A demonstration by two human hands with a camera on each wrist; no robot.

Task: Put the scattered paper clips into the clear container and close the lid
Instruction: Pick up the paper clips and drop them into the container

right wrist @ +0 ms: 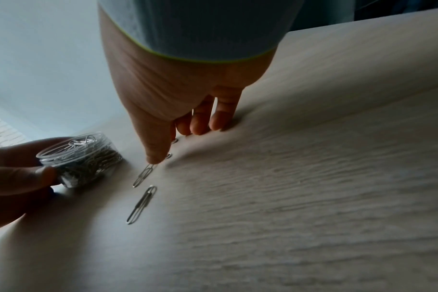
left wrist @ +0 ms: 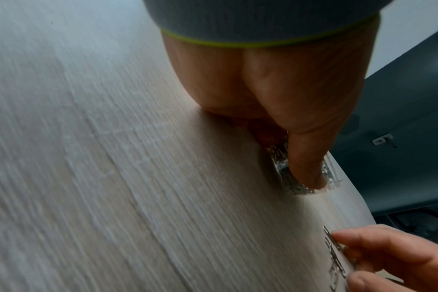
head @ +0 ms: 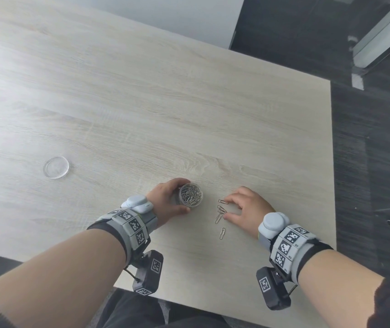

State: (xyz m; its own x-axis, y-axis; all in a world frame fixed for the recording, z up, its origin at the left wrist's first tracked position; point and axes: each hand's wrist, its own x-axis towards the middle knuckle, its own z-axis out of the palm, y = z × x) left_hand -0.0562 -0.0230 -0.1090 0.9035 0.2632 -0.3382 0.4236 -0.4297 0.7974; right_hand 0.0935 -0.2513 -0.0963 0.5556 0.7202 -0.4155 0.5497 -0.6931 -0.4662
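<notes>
From the head, the left hand (head: 165, 200) grips the nearly full container (head: 191, 194); the lid (head: 56, 167) lies well apart. The left wrist shows the thumb clamped on it. The right wrist shows the right hand (right wrist: 178, 110), fingers spread, touching a few remaining paper clips (right wrist: 145, 174).

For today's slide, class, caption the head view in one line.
Left hand steadies the clip-filled container; right hand gathers loose paper clips.

In the left wrist view the thumb hides most of the clear container (left wrist: 283, 177). At five o'clock the right hand (left wrist: 393, 260) is cut off, covering blurred paper clips (left wrist: 334, 254).
</notes>
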